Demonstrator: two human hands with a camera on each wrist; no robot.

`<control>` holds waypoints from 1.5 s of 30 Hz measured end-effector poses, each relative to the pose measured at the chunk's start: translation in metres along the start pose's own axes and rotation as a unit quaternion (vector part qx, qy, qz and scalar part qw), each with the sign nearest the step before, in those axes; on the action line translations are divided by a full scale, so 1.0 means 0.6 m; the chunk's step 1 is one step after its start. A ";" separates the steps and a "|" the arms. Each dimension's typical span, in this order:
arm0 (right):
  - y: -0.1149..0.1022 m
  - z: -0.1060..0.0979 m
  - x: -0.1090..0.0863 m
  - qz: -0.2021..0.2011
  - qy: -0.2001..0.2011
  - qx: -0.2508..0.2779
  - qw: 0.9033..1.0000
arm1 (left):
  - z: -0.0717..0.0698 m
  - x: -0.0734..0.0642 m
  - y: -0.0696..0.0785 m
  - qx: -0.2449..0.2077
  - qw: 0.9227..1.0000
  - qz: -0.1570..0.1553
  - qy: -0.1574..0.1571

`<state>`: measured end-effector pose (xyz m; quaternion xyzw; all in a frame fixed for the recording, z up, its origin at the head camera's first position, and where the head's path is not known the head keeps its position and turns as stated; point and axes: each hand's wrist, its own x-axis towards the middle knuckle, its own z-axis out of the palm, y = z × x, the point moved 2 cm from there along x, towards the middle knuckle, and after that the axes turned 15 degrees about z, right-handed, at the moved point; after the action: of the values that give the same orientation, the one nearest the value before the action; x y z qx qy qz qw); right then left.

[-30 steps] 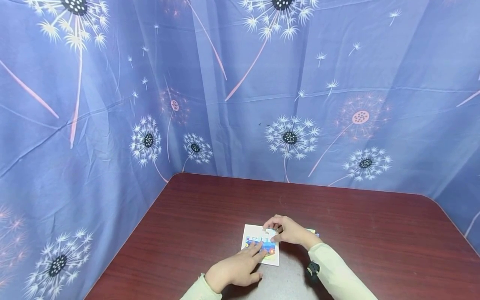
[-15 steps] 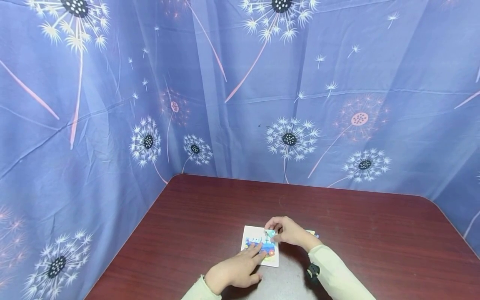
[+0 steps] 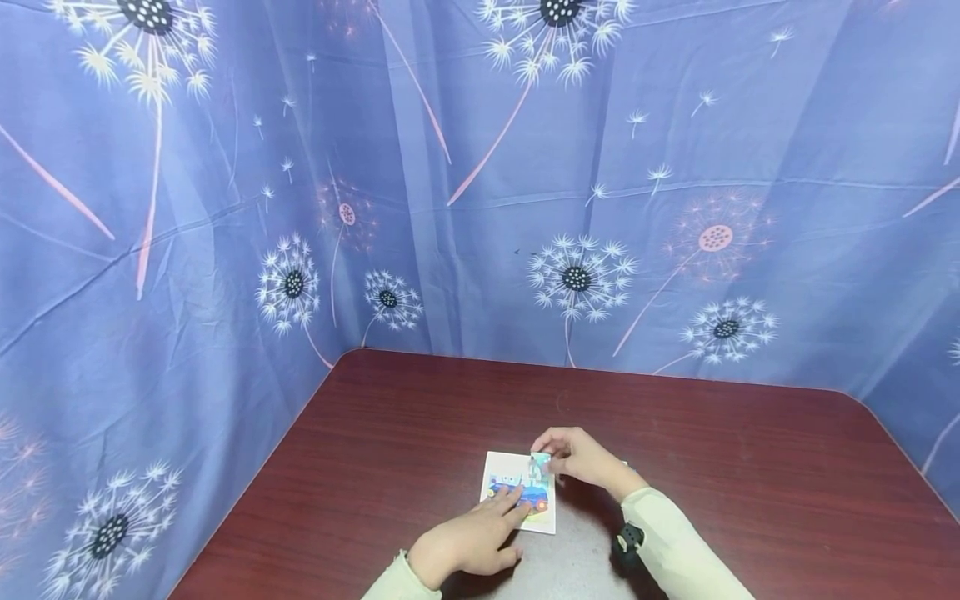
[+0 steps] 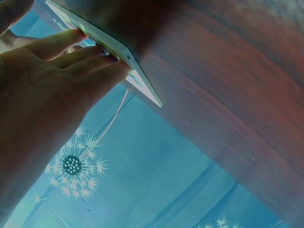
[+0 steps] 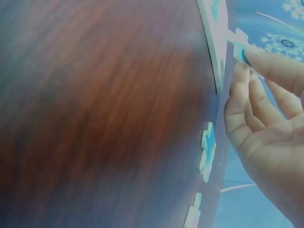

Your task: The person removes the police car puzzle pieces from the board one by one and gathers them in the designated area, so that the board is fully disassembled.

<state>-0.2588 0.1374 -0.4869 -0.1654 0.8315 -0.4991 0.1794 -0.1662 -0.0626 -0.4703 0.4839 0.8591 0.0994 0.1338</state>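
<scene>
A white jigsaw board (image 3: 498, 461) with a blue vehicle picture lies on the table. My left hand (image 3: 472, 537) rests its fairly straight fingers on the lower part of that picture; in the left wrist view these fingertips touch the face of the board (image 4: 142, 85). My right hand (image 3: 581, 458) pinches a small jigsaw piece (image 5: 240, 51), partly teal, between thumb and fingers. In the head view the piece overlaps the board's upper right corner; in the right wrist view it is tilted and stands apart from the board's edge (image 5: 212, 52).
Two loose jigsaw pieces lie on the table in the right wrist view, a blue-and-white piece (image 5: 207, 152) and a pale piece (image 5: 192, 216). From the head they are mostly hidden behind my right hand. A blue dandelion-print curtain (image 3: 480, 208) borders the dark red wooden table (image 3: 720, 467).
My right hand has risen slightly and moved a little right, lifting the jigsaw piece and turning it more upright. My left hand stays in place on the board.
</scene>
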 end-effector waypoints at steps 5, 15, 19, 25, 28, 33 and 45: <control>-0.001 -0.012 -0.003 -0.003 0.014 0.014 1.000 | 0.000 -0.001 -0.001 0.009 1.000 0.004 0.006; 0.014 -0.044 -0.015 0.026 0.044 0.023 0.998 | 0.002 0.001 -0.004 0.011 1.000 0.005 0.005; 0.020 -0.057 -0.022 0.030 0.061 0.011 0.998 | 0.002 0.002 -0.004 0.006 1.000 0.001 0.002; 0.027 -0.078 -0.040 0.052 0.075 0.015 0.996 | 0.002 0.001 -0.002 0.014 1.000 0.005 0.002; 0.030 -0.088 -0.049 0.063 0.080 0.019 0.995 | 0.003 0.001 -0.003 0.016 1.000 0.007 0.001; 0.039 -0.106 -0.064 0.078 0.088 0.009 0.993 | 0.004 0.001 -0.004 0.010 1.000 0.005 0.002; 0.076 -0.148 -0.096 0.061 0.087 0.025 0.994 | 0.006 -0.002 -0.004 0.003 1.000 0.006 0.002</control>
<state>-0.2534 0.2526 -0.4810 -0.0660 0.8397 -0.5205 0.1400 -0.1665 -0.0647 -0.4744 0.4893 0.8568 0.0982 0.1300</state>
